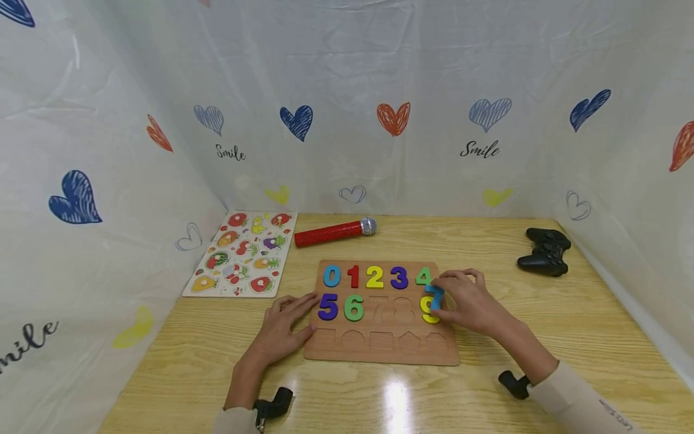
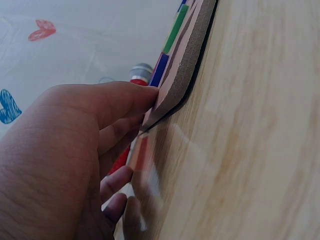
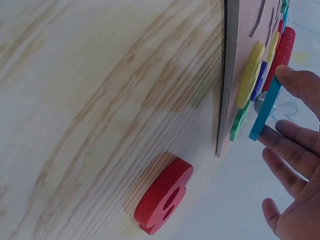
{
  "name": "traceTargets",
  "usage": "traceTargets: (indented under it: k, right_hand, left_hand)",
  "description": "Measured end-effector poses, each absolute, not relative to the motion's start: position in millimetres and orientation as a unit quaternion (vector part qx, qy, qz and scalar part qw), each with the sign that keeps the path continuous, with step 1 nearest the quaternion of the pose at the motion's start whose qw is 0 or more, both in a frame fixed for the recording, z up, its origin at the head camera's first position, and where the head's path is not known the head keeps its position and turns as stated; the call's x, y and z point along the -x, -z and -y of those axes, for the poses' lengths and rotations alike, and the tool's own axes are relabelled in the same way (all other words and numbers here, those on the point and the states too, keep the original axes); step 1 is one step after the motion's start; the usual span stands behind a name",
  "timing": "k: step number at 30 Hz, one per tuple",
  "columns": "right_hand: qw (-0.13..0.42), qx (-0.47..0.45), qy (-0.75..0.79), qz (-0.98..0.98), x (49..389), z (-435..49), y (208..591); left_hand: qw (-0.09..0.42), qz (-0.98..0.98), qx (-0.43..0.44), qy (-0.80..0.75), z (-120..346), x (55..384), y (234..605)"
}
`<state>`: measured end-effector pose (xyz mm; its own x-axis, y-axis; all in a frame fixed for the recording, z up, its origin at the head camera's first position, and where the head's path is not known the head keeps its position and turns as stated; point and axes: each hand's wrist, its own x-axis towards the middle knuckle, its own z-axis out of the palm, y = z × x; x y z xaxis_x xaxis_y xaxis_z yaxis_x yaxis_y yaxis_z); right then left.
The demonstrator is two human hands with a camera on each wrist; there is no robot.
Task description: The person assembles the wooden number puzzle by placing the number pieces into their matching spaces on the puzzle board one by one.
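Observation:
A wooden number puzzle board (image 1: pixel 331 346) lies on the table, with the digits 0 to 6 and a yellow 9 (image 1: pixel 426 308) on it. My right hand (image 1: pixel 473 302) pinches a blue number 7 (image 3: pixel 267 111) between thumb and fingertips, held over the right side of the board, partly covering the 9. Along the board's left edge, my left hand (image 1: pixel 283 328) touches with thumb and fingers extended, near the purple 5 (image 1: pixel 328 307). Outlines of 7 and 8 show bare wood. A red number 8 (image 3: pixel 164 196) rests on the table beside the board, hidden in the head view.
A fruit picture board (image 1: pixel 241 254) lies at the back left. Behind the puzzle are a red microphone (image 1: pixel 336 231) and, far right, a black game controller (image 1: pixel 544 251). A white curtain (image 1: pixel 347 72) printed with hearts encloses the table (image 1: pixel 325 398) at the back and sides.

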<state>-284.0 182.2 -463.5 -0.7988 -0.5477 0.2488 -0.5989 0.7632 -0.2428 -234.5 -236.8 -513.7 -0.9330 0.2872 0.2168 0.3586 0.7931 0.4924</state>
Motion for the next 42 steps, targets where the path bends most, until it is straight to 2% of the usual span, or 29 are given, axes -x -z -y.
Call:
traceTargets:
  k: [16,27,35,42]
  right_hand:
    - [0.070,-0.310,-0.152,0.936,281.8,-169.3,461.7]
    - [0.077,-0.316,-0.138,0.935,282.2,-164.0,464.3]
    - [0.101,-0.338,-0.145,0.924,280.1,-159.2,465.3]
    - [0.089,-0.332,-0.154,0.926,280.2,-155.6,467.2]
  left_hand:
    - [0.071,0.943,0.177,0.272,238.1,233.8,512.7]
    - [0.061,0.944,0.174,0.272,238.9,234.3,512.7]
    - [0.053,0.945,0.166,0.277,238.9,234.7,512.7]
    - [0.056,0.944,0.173,0.277,237.9,235.3,512.2]
